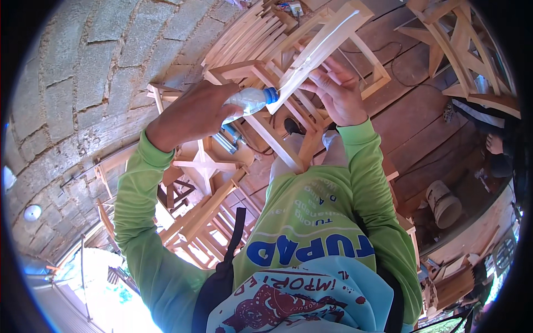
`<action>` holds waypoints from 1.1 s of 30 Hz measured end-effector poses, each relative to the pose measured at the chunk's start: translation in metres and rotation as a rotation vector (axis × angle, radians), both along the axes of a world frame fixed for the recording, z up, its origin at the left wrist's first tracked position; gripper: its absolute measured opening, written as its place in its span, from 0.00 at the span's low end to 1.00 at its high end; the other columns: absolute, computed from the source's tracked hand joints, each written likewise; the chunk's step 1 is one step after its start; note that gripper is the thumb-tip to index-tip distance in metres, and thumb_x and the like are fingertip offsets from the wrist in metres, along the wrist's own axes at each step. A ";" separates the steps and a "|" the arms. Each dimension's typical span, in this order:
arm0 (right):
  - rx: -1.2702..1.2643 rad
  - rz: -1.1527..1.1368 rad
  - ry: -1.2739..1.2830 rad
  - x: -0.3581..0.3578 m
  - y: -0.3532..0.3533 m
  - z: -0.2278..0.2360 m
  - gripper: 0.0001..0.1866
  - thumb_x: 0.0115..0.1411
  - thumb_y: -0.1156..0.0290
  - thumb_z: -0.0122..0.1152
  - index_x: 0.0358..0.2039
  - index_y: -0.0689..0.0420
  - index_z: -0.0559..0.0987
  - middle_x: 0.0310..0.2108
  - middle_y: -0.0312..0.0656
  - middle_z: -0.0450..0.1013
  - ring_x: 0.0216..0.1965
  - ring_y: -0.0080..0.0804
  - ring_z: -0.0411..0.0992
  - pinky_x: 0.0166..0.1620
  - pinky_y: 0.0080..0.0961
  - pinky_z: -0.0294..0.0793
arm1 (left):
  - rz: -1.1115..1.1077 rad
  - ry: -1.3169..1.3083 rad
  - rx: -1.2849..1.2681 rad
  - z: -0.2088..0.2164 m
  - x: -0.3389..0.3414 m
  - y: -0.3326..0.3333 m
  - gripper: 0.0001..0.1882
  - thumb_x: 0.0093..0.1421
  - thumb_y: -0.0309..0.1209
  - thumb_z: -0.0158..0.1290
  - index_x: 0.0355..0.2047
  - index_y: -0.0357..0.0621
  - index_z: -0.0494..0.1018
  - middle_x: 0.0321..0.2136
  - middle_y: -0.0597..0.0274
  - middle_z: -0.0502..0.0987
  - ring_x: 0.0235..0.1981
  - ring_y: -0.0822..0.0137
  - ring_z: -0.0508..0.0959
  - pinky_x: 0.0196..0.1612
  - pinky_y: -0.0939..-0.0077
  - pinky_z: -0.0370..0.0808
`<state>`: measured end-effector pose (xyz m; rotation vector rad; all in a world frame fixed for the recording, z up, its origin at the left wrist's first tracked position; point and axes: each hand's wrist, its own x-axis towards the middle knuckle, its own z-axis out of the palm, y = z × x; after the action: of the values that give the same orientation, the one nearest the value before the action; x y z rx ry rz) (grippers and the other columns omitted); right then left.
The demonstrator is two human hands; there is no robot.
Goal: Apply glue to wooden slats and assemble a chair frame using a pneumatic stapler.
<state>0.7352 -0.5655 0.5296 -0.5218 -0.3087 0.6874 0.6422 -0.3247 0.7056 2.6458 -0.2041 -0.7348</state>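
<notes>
My left hand (191, 114) is wrapped round a clear plastic bottle (242, 102) with a blue cap. The bottle lies nearly level, its cap close to the near end of a pale wooden board (325, 45). A white streak that looks like glue (335, 34) runs along the board's upper face. On the board's right side, my right hand (340, 94) grips its edge, some fingers partly hidden by the wood. Below the board stands a wooden frame (277, 141) with crossing bars, reaching down to my lap.
A block wall (105, 61) rises at the left. Stacked wooden slats (244, 39) lean at the back. More wooden frames (205, 166) crowd the lower left, another (463, 50) stands far right. A white bucket (444, 204) sits at the right, near another person's hand (493, 144).
</notes>
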 end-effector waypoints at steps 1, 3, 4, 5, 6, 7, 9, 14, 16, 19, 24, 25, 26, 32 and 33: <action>-0.001 0.001 -0.002 0.001 -0.001 -0.001 0.26 0.68 0.81 0.53 0.67 0.61 0.67 0.67 0.51 0.64 0.65 0.51 0.67 0.62 0.54 0.74 | 0.001 0.007 -0.010 -0.002 -0.001 0.001 0.15 0.64 0.32 0.58 0.45 0.34 0.73 0.26 0.37 0.76 0.32 0.37 0.78 0.35 0.48 0.71; -0.016 -0.022 0.023 0.002 -0.002 -0.001 0.26 0.68 0.81 0.53 0.67 0.61 0.67 0.67 0.50 0.64 0.64 0.51 0.68 0.62 0.55 0.73 | 0.009 0.019 0.000 -0.003 -0.003 0.001 0.14 0.64 0.32 0.58 0.45 0.34 0.73 0.26 0.38 0.76 0.32 0.37 0.78 0.36 0.48 0.71; -0.016 -0.020 0.023 0.002 -0.002 -0.001 0.26 0.68 0.81 0.53 0.67 0.61 0.67 0.67 0.50 0.64 0.64 0.51 0.68 0.62 0.55 0.73 | 0.015 0.033 0.012 -0.003 -0.004 0.001 0.14 0.64 0.32 0.58 0.45 0.35 0.73 0.26 0.38 0.76 0.32 0.37 0.78 0.36 0.47 0.71; -0.036 -0.020 0.030 0.002 -0.003 0.000 0.26 0.69 0.80 0.53 0.67 0.61 0.67 0.68 0.50 0.63 0.64 0.51 0.68 0.62 0.55 0.73 | 0.018 0.032 0.013 -0.004 -0.005 0.002 0.14 0.64 0.32 0.58 0.45 0.35 0.73 0.26 0.38 0.76 0.32 0.37 0.78 0.36 0.47 0.71; -0.055 -0.020 0.038 0.002 -0.003 0.000 0.26 0.69 0.80 0.53 0.67 0.61 0.67 0.68 0.49 0.63 0.64 0.50 0.68 0.62 0.55 0.73 | 0.028 0.057 0.024 -0.004 -0.006 0.002 0.15 0.64 0.33 0.57 0.45 0.35 0.73 0.26 0.38 0.76 0.32 0.37 0.78 0.36 0.47 0.71; -0.055 -0.018 0.039 0.002 -0.003 0.001 0.26 0.69 0.80 0.53 0.67 0.61 0.67 0.68 0.49 0.63 0.64 0.50 0.68 0.62 0.55 0.73 | 0.042 0.080 0.012 -0.004 -0.008 0.002 0.15 0.64 0.33 0.57 0.45 0.35 0.73 0.27 0.38 0.77 0.33 0.37 0.77 0.37 0.47 0.71; -0.055 -0.010 0.051 0.002 -0.004 0.002 0.26 0.69 0.80 0.53 0.67 0.61 0.67 0.68 0.48 0.63 0.64 0.48 0.68 0.63 0.54 0.72 | 0.042 0.071 0.041 -0.006 -0.011 0.002 0.15 0.64 0.34 0.57 0.46 0.35 0.73 0.28 0.39 0.77 0.34 0.37 0.77 0.38 0.47 0.71; -0.028 -0.019 0.049 0.005 -0.004 0.002 0.25 0.69 0.80 0.52 0.67 0.61 0.67 0.68 0.47 0.64 0.65 0.46 0.67 0.64 0.54 0.72 | 0.052 0.049 0.013 -0.004 -0.016 0.005 0.17 0.64 0.35 0.57 0.47 0.37 0.73 0.31 0.41 0.78 0.37 0.38 0.77 0.42 0.48 0.71; -0.020 -0.020 0.047 0.005 -0.003 0.001 0.25 0.69 0.80 0.52 0.67 0.60 0.67 0.68 0.47 0.63 0.66 0.46 0.66 0.64 0.54 0.72 | 0.095 0.052 -0.008 -0.003 -0.017 0.004 0.17 0.64 0.37 0.57 0.47 0.37 0.74 0.32 0.42 0.79 0.37 0.39 0.78 0.42 0.48 0.71; -0.017 0.004 0.005 0.002 0.000 0.001 0.25 0.69 0.79 0.52 0.67 0.59 0.67 0.68 0.47 0.64 0.65 0.45 0.67 0.64 0.54 0.72 | 0.057 -0.001 0.027 -0.002 -0.019 0.001 0.17 0.64 0.37 0.57 0.47 0.37 0.74 0.33 0.43 0.79 0.37 0.39 0.78 0.43 0.49 0.72; -0.021 -0.010 0.012 0.001 -0.001 0.001 0.25 0.70 0.79 0.51 0.67 0.58 0.68 0.68 0.47 0.63 0.65 0.44 0.67 0.63 0.53 0.72 | 0.077 0.065 0.110 0.000 -0.026 -0.002 0.17 0.64 0.37 0.57 0.46 0.37 0.74 0.34 0.43 0.79 0.37 0.39 0.78 0.42 0.49 0.72; -0.023 -0.004 0.011 0.004 -0.002 0.001 0.24 0.70 0.79 0.51 0.66 0.58 0.68 0.68 0.46 0.63 0.65 0.44 0.67 0.63 0.53 0.73 | 0.086 0.074 0.092 0.000 -0.027 -0.001 0.17 0.64 0.37 0.57 0.46 0.37 0.74 0.35 0.43 0.79 0.37 0.39 0.78 0.42 0.49 0.72; -0.023 -0.006 0.012 0.005 -0.004 0.001 0.24 0.70 0.79 0.51 0.66 0.58 0.68 0.68 0.46 0.63 0.65 0.44 0.67 0.63 0.53 0.73 | 0.082 0.071 0.105 0.000 -0.028 0.000 0.17 0.64 0.37 0.57 0.46 0.37 0.74 0.35 0.43 0.79 0.37 0.39 0.78 0.42 0.49 0.72; 0.016 -0.024 0.076 0.010 -0.010 -0.005 0.22 0.70 0.79 0.51 0.64 0.56 0.71 0.65 0.43 0.67 0.64 0.44 0.68 0.63 0.55 0.73 | 0.101 0.043 0.032 0.003 -0.033 0.003 0.18 0.64 0.38 0.57 0.48 0.36 0.74 0.36 0.41 0.79 0.39 0.38 0.78 0.42 0.48 0.72; 0.034 -0.025 0.096 0.009 -0.010 -0.007 0.22 0.70 0.78 0.51 0.64 0.56 0.72 0.64 0.43 0.68 0.64 0.44 0.68 0.63 0.55 0.72 | 0.127 0.058 0.017 0.003 -0.034 0.003 0.19 0.64 0.38 0.57 0.48 0.36 0.74 0.36 0.40 0.79 0.39 0.38 0.78 0.42 0.48 0.72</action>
<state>0.7445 -0.5756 0.5230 -0.4578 -0.2229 0.6800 0.6079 -0.3221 0.7089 2.6209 -0.0135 -0.7721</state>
